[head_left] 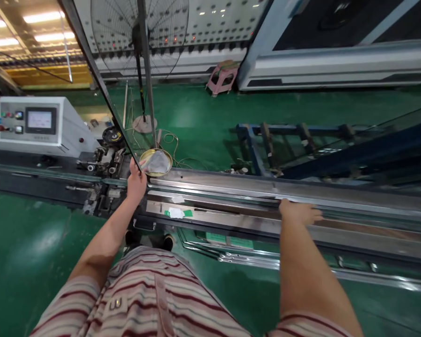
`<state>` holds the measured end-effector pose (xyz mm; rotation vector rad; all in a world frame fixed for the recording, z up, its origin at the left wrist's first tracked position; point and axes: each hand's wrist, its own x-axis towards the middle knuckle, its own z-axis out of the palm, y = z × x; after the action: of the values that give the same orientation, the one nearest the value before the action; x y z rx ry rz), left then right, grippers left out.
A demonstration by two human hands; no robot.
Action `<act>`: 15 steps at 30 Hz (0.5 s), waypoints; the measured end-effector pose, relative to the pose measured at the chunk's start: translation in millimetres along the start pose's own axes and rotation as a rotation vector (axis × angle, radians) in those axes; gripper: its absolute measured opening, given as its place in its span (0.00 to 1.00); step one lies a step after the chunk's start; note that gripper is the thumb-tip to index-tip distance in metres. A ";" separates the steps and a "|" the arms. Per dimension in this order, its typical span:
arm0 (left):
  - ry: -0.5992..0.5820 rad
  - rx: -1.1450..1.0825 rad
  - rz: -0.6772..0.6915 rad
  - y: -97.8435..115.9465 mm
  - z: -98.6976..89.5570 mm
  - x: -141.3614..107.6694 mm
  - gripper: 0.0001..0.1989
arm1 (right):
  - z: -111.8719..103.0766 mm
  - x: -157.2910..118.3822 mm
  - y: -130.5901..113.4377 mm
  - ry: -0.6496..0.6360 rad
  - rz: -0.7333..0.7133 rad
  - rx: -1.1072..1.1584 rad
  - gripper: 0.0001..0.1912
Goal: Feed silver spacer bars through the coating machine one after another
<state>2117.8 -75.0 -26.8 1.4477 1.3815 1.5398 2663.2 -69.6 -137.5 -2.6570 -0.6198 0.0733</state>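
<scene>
My left hand (136, 182) is closed around the lower end of a long dark metal strip (101, 84), which slants up toward the upper left. Beside those fingers is a round yellow-rimmed tin (168, 164) with a greyish bag in it. On the long metal bench rail (228, 186) rests my right hand (299, 212), fingers spread to the right and palm down over the groove. White paper scraps (176, 213) lie on the near ledge between my hands, one over a green piece.
A control box with a screen (40, 120) stands left, beside a clamp mechanism (105, 161). Beyond the bench are a standing fan (138, 37), a pink stool (222, 78) and a blue frame (250, 145). Metal bars (249, 260) lie below the near edge.
</scene>
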 end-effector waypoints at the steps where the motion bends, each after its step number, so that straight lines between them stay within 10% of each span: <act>1: 0.008 -0.003 -0.016 -2.8 -15.5 4.1 0.38 | 7.5 -16.1 -6.8 -0.043 0.055 -0.014 0.42; 15: 0.119 0.009 -0.020 -67.8 -281.9 79.2 0.39 | 55.9 -263.5 -116.7 -0.005 -0.385 -0.035 0.31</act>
<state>1817.6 -60.8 -25.5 1.3621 1.4696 1.6315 2370.0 -67.6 -152.5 -2.5204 -1.1284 -0.0424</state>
